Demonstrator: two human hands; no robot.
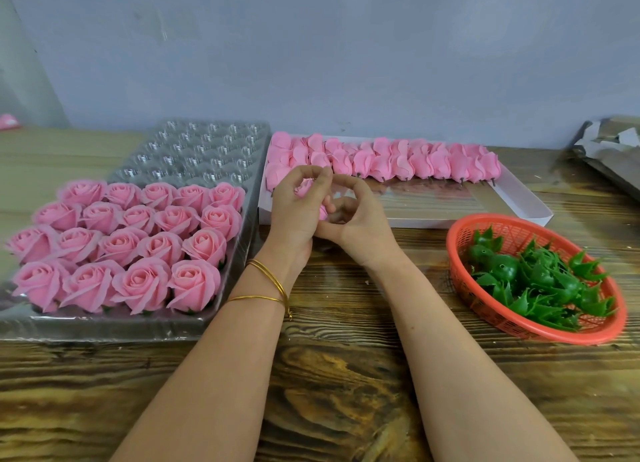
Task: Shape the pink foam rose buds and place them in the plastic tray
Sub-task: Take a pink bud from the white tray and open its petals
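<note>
bud (305, 187) sits cupped between both hands over the box's (415, 222) near-left corner; tray (194, 143) lies just left of the box, edges almost touching, front rows filled with roses (138, 240), back cells open; basket (452, 253) stands to the right, near the box; bare desk (346, 375) spreads around the forearms; left hand (294, 215) curls round the bud; right hand (363, 222) arches forefinger and thumb in, pinching its petals

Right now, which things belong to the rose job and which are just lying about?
Job: rose bud in left hand and right hand; plastic tray of shaped roses; white box of buds; possibly basket of green calyxes.
Lying about: torn cardboard, right.
</note>
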